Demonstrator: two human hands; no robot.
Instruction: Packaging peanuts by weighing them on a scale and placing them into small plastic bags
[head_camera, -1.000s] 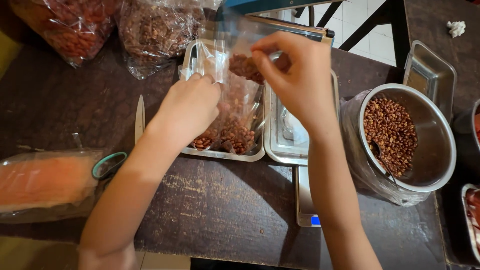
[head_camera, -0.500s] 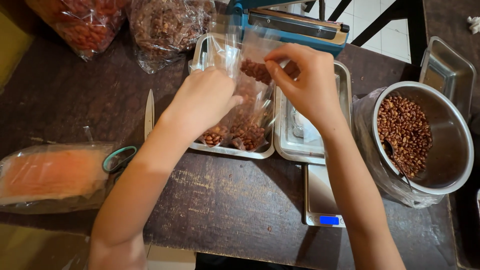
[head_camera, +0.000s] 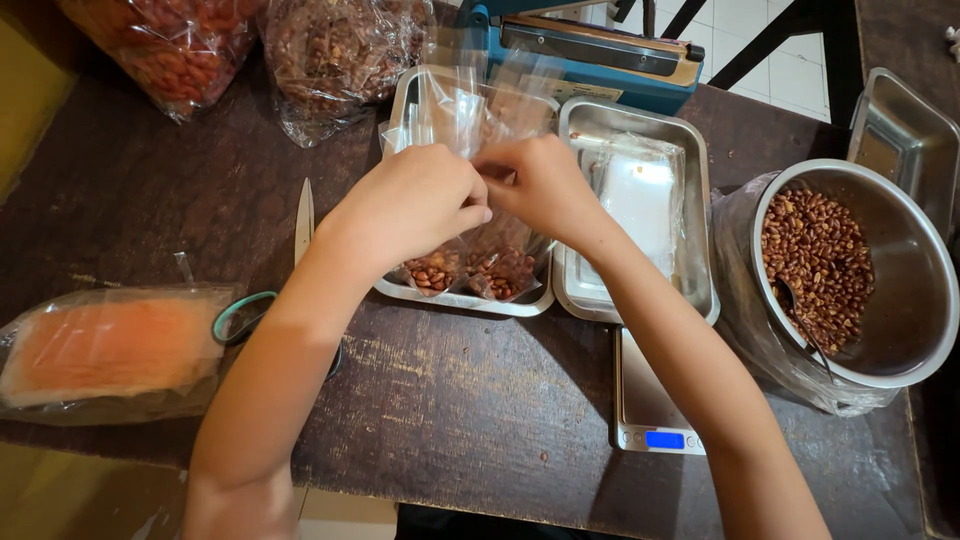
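Note:
My left hand (head_camera: 415, 205) and my right hand (head_camera: 545, 190) meet over a steel tray (head_camera: 470, 298), both pinching a clear plastic bag (head_camera: 470, 110) that stands upright between them. Brown peanuts (head_camera: 470, 270) fill the bottom of the bag below my fingers. The bag's open top rises above both hands. A second steel tray (head_camera: 690, 250) just to the right holds flat clear bags (head_camera: 640, 195).
A steel bowl of peanuts (head_camera: 850, 270) with a spoon sits at right, a digital scale (head_camera: 650, 410) in front. A blue heat sealer (head_camera: 590, 60) stands behind the trays. Large bags of nuts (head_camera: 180, 50) lie far left, scissors (head_camera: 290, 270) and an orange packet (head_camera: 105, 345) at left.
My right hand has come down from the bag's mouth, where it held peanuts, to meet the left hand at the bag's middle. The view has shifted slightly.

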